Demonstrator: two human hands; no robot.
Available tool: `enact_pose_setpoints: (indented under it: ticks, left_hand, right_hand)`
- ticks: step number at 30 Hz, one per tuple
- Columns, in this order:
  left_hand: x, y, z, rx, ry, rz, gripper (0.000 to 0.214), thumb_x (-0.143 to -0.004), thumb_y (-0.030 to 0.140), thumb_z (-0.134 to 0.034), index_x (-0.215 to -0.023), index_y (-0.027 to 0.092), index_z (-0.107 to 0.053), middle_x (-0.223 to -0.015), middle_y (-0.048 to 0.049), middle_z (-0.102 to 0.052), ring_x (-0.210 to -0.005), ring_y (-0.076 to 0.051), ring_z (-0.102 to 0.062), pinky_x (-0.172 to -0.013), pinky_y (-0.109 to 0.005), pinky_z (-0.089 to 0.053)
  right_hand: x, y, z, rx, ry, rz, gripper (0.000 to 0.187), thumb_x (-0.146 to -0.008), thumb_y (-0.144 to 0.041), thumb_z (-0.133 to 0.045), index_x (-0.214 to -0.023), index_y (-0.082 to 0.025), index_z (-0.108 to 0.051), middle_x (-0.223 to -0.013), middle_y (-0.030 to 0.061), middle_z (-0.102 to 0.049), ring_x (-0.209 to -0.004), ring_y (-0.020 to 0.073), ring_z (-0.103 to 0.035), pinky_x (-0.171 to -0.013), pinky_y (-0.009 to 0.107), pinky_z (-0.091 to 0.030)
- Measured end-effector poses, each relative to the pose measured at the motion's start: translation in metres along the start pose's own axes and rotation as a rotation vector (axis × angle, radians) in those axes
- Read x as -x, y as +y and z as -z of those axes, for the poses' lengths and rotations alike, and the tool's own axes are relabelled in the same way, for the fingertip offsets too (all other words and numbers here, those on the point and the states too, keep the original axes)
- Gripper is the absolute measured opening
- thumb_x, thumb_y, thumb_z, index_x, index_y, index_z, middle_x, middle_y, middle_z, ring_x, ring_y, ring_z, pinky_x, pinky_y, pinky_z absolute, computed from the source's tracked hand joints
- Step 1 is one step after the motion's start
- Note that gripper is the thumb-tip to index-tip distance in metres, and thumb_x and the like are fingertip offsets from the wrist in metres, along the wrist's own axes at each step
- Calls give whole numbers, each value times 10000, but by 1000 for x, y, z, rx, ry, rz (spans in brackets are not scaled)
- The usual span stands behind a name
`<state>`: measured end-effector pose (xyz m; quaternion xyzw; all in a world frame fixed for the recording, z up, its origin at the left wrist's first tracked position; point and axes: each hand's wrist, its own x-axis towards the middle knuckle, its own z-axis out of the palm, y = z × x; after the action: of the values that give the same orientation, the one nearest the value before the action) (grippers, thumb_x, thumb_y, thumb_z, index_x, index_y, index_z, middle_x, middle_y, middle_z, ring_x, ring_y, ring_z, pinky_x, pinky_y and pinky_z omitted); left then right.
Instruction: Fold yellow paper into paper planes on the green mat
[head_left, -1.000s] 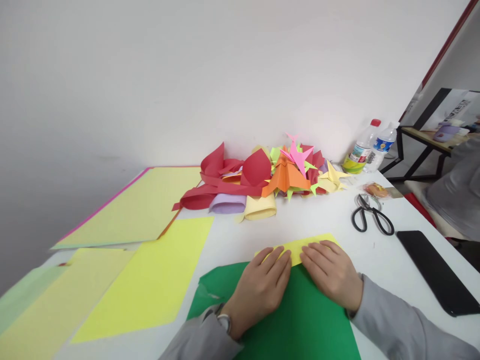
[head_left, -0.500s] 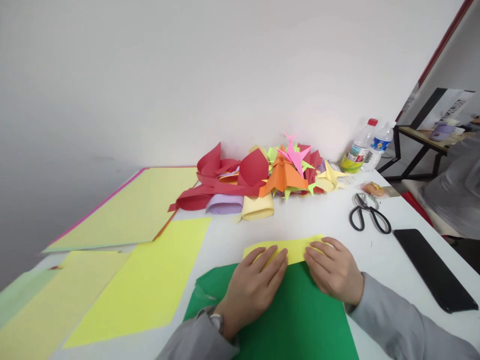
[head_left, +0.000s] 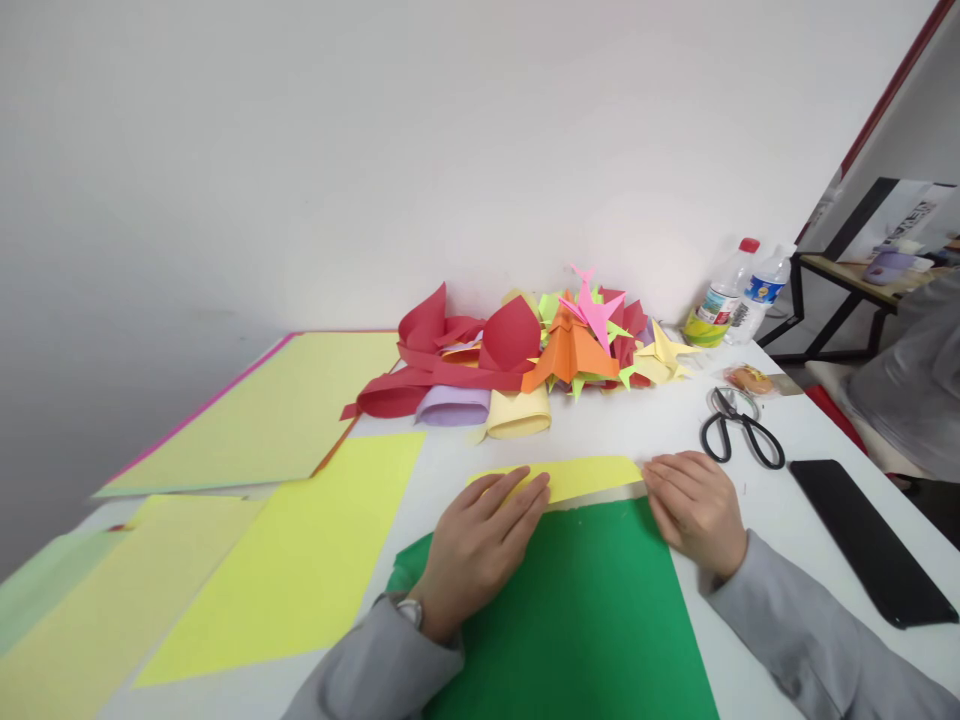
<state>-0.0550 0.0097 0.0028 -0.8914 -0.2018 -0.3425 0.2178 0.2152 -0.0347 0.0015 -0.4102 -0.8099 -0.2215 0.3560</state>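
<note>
A folded yellow paper strip (head_left: 585, 476) lies flat on the white table (head_left: 615, 425), just beyond the far edge of a green sheet (head_left: 592, 610). My left hand (head_left: 480, 545) rests palm down, fingers stretched over the strip's left end and the green sheet. My right hand (head_left: 694, 505) lies flat at the strip's right end, fingertips touching its corner. Both hands hold nothing.
A heap of folded and curled coloured paper (head_left: 525, 360) sits at the back. Black scissors (head_left: 739, 430), a black phone (head_left: 870, 540) and two bottles (head_left: 731, 295) are to the right. Yellow sheets (head_left: 292, 570) cover the left side. Another person's grey clothing (head_left: 915, 390) shows at far right.
My hands have slid apart along the yellow strip, the left going left and the right going right, uncovering its middle.
</note>
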Motion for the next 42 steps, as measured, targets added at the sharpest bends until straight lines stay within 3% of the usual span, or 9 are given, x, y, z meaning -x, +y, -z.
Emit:
enact_pose_setpoints:
  ticks: [9, 15, 18, 21, 30, 36, 42]
  left_hand:
    - [6, -10, 1, -49, 18, 42, 254, -858, 19, -472, -1030, 105, -639, -1026, -112, -744, -992, -260, -672, -774, -378, -511]
    - [1, 4, -2, -1, 0, -28, 256, -904, 59, -441, -1039, 103, -654, -1050, -103, -738, -1016, -242, -659, -812, -376, -504]
    - [-3, 15, -4, 12, -27, -38, 247, -911, 67, -442, -1018, 98, -662, -1049, -109, -734, -1038, -252, -646, -819, -381, -506]
    - [-6, 26, -8, -3, -61, -17, 252, -907, 65, -440, -969, 115, -679, -1038, -103, -733, -1034, -257, -642, -823, -392, -515]
    - [-9, 45, -14, -20, -88, 2, 292, -901, 81, -418, -1023, 122, -680, -1117, -119, -705, -1083, -276, -613, -849, -420, -511]
    - [-12, 61, -15, -36, -59, -20, 315, -888, 70, -386, -983, 45, -686, -1076, -173, -708, -1063, -312, -626, -914, -462, -468]
    - [-10, 59, -12, -8, -49, -67, 268, -864, 64, -435, -951, 43, -687, -1037, -184, -710, -1052, -309, -631, -944, -473, -441]
  right_hand:
    - [6, 19, 1, 63, 106, -135, 178, -828, -43, -567, -928, -152, -666, -850, 91, -756, -805, 213, -692, -754, 352, -510]
    - [-2, -14, -6, -48, -128, 86, 266, -898, -252, -591, -1112, -97, -623, -1080, 151, -718, -1057, 286, -634, -888, 451, -481]
    - [-4, -27, -12, -42, -109, 127, 172, -927, -139, -519, -1044, -121, -643, -1002, 103, -745, -990, 231, -658, -881, 417, -486]
    - [-3, -31, -15, -33, -87, 183, 237, -939, -63, -428, -998, -105, -654, -961, 100, -749, -958, 215, -663, -880, 406, -492]
    - [0, -38, -14, -23, -77, 177, 251, -939, -64, -429, -946, -74, -679, -906, 111, -744, -895, 228, -666, -828, 395, -507]
    - [-3, -45, -12, -24, -19, 194, 299, -919, -33, -405, -817, -64, -684, -787, 119, -731, -799, 219, -663, -830, 406, -512]
    - [-4, -46, -9, -41, -12, 186, 285, -921, -44, -412, -840, -78, -684, -781, 102, -729, -804, 208, -657, -833, 398, -508]
